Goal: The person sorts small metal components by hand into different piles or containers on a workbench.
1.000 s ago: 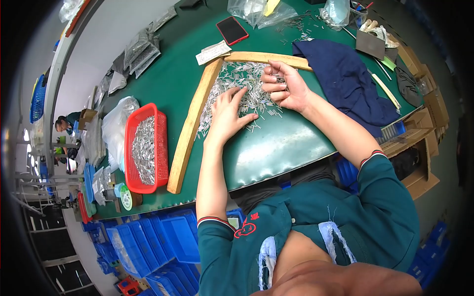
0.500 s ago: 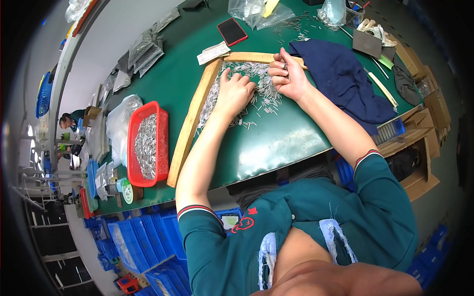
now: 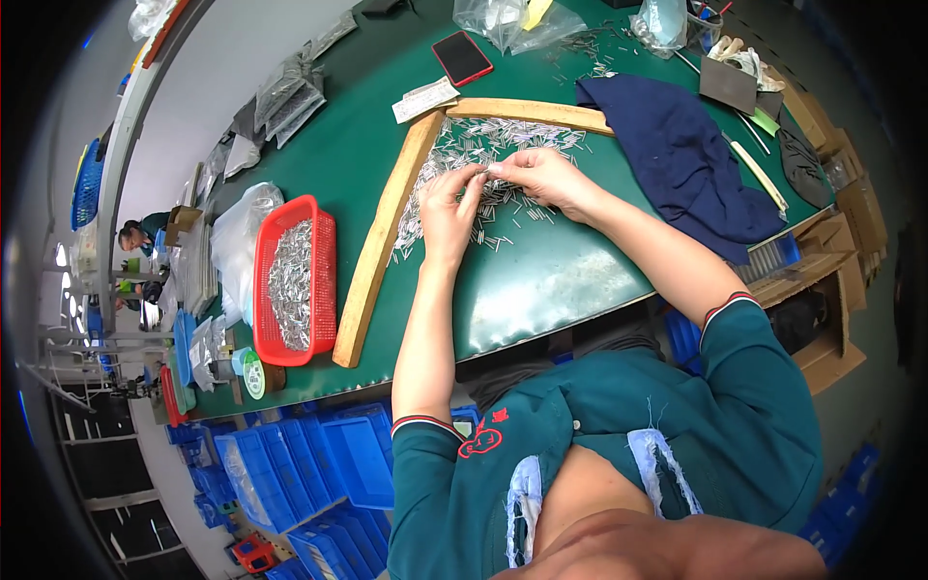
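My left hand [image 3: 449, 211] and my right hand [image 3: 553, 182] meet fingertip to fingertip above a spread of small silvery metal pins [image 3: 512, 208]. Both are closed in a pinch, thumbs against fingers. Whatever lies between the fingertips is too small to make out. The pins lie loose on the green tabletop [image 3: 541, 280], under and around my hands. Two wooden strips, one along the left [image 3: 387, 232] and one along the back [image 3: 532, 112], form a corner around them.
Left of the wooden strip stands a red basket [image 3: 324, 280] holding many small metal pieces [image 3: 290, 290]. A phone [image 3: 462, 58] and paper slips [image 3: 425, 100] lie beyond the corner. Dark blue cloth [image 3: 667, 164] covers the right side. Plastic bags [image 3: 517, 24] lie at the back.
My right hand has come down and left from its raised, curled position. My left hand has turned from reaching over the pins to a pinch, and the fingertips now meet.
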